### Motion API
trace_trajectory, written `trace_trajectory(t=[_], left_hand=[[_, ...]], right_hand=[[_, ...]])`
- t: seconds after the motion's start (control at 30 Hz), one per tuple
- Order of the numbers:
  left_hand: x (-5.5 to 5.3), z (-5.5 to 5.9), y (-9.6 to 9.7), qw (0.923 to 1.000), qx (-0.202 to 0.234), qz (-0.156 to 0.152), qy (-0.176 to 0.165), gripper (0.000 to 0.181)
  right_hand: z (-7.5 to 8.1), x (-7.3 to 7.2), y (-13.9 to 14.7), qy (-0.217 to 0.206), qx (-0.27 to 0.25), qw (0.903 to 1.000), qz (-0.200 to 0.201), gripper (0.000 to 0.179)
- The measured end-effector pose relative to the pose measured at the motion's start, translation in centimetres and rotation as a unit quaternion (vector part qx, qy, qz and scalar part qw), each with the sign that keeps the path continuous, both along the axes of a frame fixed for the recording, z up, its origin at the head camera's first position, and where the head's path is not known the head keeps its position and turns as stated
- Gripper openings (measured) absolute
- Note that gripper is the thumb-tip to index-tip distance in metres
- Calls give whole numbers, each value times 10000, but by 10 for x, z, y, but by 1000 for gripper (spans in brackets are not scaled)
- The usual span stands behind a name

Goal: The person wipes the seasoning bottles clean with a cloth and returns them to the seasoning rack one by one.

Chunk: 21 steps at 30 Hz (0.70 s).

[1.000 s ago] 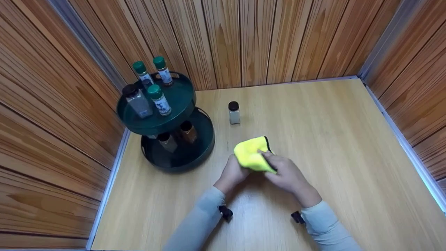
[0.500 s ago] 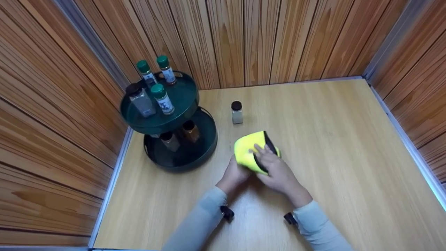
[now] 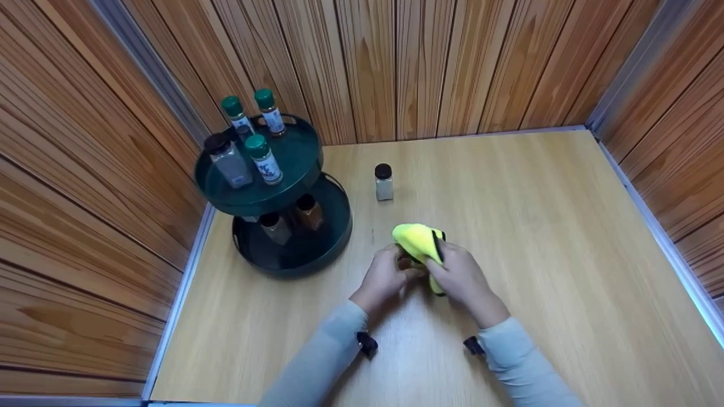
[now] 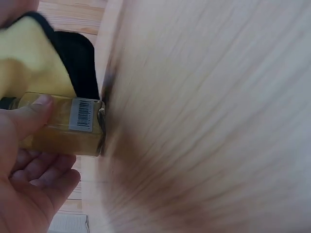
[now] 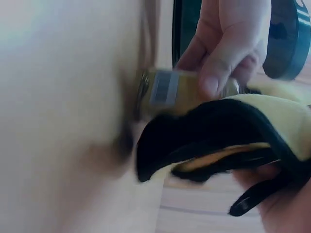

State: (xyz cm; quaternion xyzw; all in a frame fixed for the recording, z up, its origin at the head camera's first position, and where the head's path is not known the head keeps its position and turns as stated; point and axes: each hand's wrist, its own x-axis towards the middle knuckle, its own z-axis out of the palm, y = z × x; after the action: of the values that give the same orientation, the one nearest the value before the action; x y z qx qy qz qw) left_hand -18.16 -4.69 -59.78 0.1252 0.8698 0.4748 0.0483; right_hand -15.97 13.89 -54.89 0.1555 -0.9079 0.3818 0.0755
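Observation:
Upright on the table, a clear spice jar [image 4: 58,138] with yellow-brown contents and a barcode label is held by my left hand [image 3: 382,278], thumb across its side. My right hand [image 3: 465,278] grips a yellow cloth [image 3: 417,240] with black edging, folded over at the jar's upper part. In the right wrist view the cloth's black border [image 5: 194,128] hangs in front of the jar [image 5: 187,90] and hides part of it. The head view barely shows the jar between the two hands.
Another jar [image 3: 384,183] with a dark lid and pale contents stands behind the hands. To the left is a two-tier dark green round rack [image 3: 257,198]; its upper tier bears green-capped bottles [image 3: 266,164] and a dark-lidded jar [image 3: 231,164], its lower tier more jars [image 3: 308,212]. Wood-panel walls enclose the table.
The cloth, spread wide over the jar top under my right fingers half a second ago, is now bunched smaller and pinched. More of my left hand's fingers show.

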Motion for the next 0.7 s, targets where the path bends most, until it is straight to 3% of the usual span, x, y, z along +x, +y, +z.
trace_trajectory(t=[0.13, 0.3, 0.37, 0.47, 0.57, 0.7], left_hand=[[-1, 0, 3, 9999, 168, 17, -11, 55], [-1, 1, 0, 9964, 845, 79, -11, 44], [0, 1, -1, 9969, 765, 86, 145, 41], [0, 1, -2, 9989, 389, 157, 192, 40], [1, 1, -2, 9996, 137, 186, 192, 43], [0, 3, -2, 9997, -23, 144, 218, 50]], right_hand=[[-6, 0, -8, 645, 558, 9958, 343, 59], [-15, 3, 1, 1758, 536, 9747, 1274, 56], [-15, 4, 6, 1911, 395, 9682, 1563, 54], [-15, 6, 15, 1751, 19, 9709, 1634, 55], [-15, 9, 21, 1326, -589, 9798, 1378, 54], [-11, 13, 18, 771, -1122, 9870, 854, 25]])
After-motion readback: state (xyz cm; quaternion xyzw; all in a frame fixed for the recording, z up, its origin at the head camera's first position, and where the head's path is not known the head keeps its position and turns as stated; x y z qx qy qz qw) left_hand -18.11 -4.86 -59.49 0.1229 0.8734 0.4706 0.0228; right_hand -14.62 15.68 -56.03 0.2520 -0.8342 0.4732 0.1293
